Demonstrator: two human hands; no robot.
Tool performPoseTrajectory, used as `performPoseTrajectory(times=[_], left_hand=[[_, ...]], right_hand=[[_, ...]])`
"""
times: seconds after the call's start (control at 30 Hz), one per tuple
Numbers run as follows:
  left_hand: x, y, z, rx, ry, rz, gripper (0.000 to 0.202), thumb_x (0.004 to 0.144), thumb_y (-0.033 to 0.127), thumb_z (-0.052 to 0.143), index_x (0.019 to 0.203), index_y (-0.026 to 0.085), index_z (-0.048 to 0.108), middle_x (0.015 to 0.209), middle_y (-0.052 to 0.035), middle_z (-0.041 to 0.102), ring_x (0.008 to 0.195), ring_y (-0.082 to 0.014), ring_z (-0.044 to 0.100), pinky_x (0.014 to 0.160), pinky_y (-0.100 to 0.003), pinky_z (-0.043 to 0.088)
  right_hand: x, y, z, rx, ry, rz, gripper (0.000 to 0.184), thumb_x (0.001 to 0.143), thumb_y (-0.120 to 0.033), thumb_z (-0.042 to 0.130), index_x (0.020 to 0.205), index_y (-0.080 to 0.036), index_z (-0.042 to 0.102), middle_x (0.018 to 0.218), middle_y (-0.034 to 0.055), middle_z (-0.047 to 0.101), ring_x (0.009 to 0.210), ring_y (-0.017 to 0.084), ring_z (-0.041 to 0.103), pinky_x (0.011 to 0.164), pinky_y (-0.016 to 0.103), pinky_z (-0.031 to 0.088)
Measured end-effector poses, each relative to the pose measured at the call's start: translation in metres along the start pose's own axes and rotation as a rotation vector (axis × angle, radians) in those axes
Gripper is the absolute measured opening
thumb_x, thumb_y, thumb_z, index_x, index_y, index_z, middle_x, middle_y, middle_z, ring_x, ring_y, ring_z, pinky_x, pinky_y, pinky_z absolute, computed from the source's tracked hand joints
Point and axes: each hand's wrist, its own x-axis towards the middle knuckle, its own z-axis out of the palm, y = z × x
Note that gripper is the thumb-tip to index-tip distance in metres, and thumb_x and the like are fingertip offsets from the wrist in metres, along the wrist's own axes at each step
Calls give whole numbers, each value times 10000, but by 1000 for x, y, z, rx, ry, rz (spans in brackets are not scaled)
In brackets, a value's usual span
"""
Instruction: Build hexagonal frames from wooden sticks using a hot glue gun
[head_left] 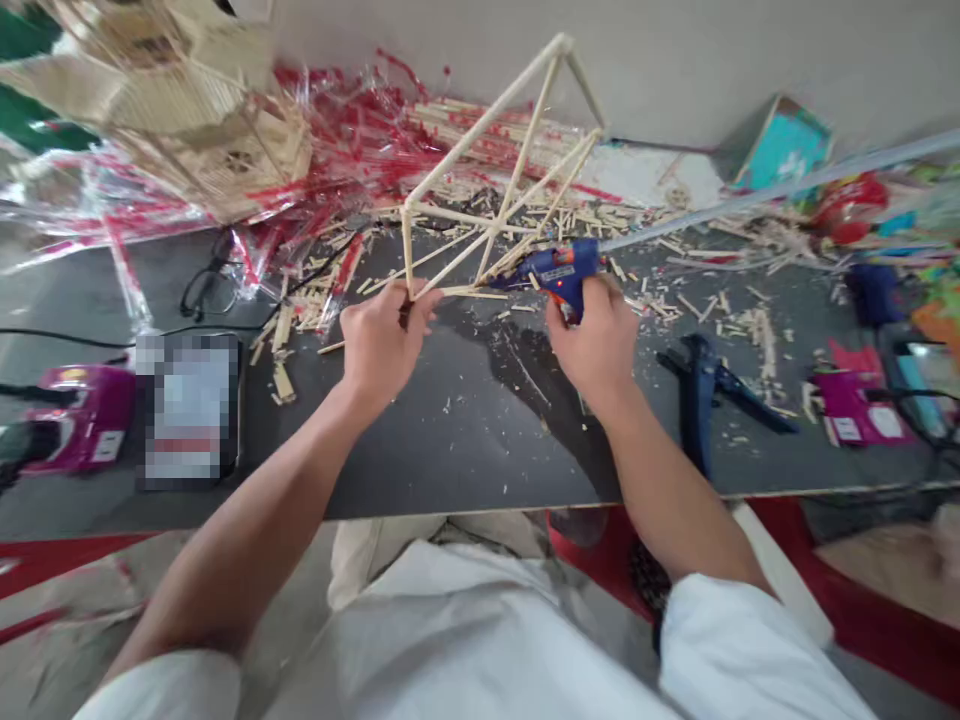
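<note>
My left hand [382, 340] is closed around the near lower corner of a frame of thin wooden sticks [499, 150] that stands on the dark table [450, 440]. My right hand [596, 335] grips a blue hot glue gun [559, 270]. Its nozzle points left at a low joint of the frame, close to my left fingers. A long clear glue stick [750, 200] runs out of the back of the gun to the right.
Cut stick scraps [675, 290] litter the table's middle and back. A stick model in red-printed plastic wrap [187, 110] sits back left. A phone [187, 405] and a magenta device [75, 415] lie at left, a blue tool [705, 385] and magenta box [855, 405] at right.
</note>
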Motion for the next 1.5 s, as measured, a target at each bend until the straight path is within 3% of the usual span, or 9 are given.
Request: performPoseTrajectory(times=[0.4, 0.63, 0.8, 1.17, 1.33, 1.5], left_hand=[[1, 2, 2, 1, 6, 5, 199, 1035, 383, 708, 1010, 192, 756, 765, -1, 821, 657, -152, 806, 640, -239, 599], [1, 3, 3, 13, -4, -14, 213, 1040, 397, 698, 1008, 193, 749, 775, -2, 823, 676, -147, 810, 625, -223, 594], [1, 1, 2, 13, -6, -1, 227, 1045, 417, 693, 1013, 199, 747, 805, -7, 830, 685, -153, 812, 627, -230, 602], [5, 4, 3, -100, -19, -116, 241, 1032, 432, 692, 1003, 201, 755, 795, -9, 826, 671, -142, 801, 623, -216, 639], [11, -1, 2, -122, 17, -124, 186, 1022, 382, 693, 980, 206, 732, 813, 3, 824, 656, -121, 790, 594, -188, 627], [16, -8, -5, -63, 46, -69, 172, 1016, 378, 699, 1011, 211, 738, 822, -1, 826, 683, -122, 800, 613, -186, 623]], right_hand=[[-1, -2, -2, 52, -53, -43, 327, 1011, -186, 568, 1324, -155, 659, 1212, 184, 788, 1145, 341, 778, 942, 477, 642], [-3, 0, -2, 109, -43, -76, 377, 1026, -153, 551, 1395, -153, 627, 1291, 194, 766, 1225, 335, 758, 1033, 502, 626], [-2, -3, -5, 93, -24, -80, 385, 1021, -147, 545, 1393, -139, 641, 1278, 206, 775, 1191, 342, 775, 996, 496, 647], [-1, -2, -6, 64, -18, -81, 399, 1012, -150, 533, 1397, -161, 635, 1232, 178, 782, 1168, 320, 777, 988, 464, 636], [6, 10, -9, -6, -20, 90, 305, 1012, -310, 604, 1288, -184, 643, 1134, 163, 766, 1067, 336, 771, 932, 495, 619], [14, 39, -5, 11, 47, 285, 617, 855, -611, 801, 1261, -192, 602, 1075, 160, 751, 969, 359, 741, 921, 557, 597]])
